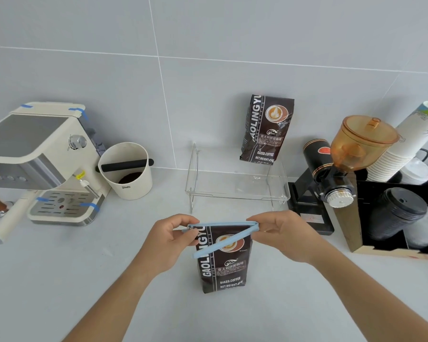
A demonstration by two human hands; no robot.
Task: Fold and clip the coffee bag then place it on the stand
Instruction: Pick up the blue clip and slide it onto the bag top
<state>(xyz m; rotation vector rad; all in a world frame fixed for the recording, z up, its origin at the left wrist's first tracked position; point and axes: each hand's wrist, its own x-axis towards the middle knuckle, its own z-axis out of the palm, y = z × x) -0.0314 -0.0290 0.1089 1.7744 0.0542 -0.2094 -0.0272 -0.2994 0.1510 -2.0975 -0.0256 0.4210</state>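
Note:
A dark brown coffee bag stands upright on the counter in front of me, its top folded over. A light blue clip straddles the fold: one arm lies along the top edge, the other hangs open diagonally across the bag's front. My left hand pinches the bag's top left corner and the clip's free end. My right hand grips the clip's hinged end at the top right corner. Behind stands a clear acrylic stand, with a second coffee bag upright on its back right.
A cream espresso machine and a cream knock box stand at the left. A black grinder with an amber hopper is at the right, beside a box of paper cups and black lids.

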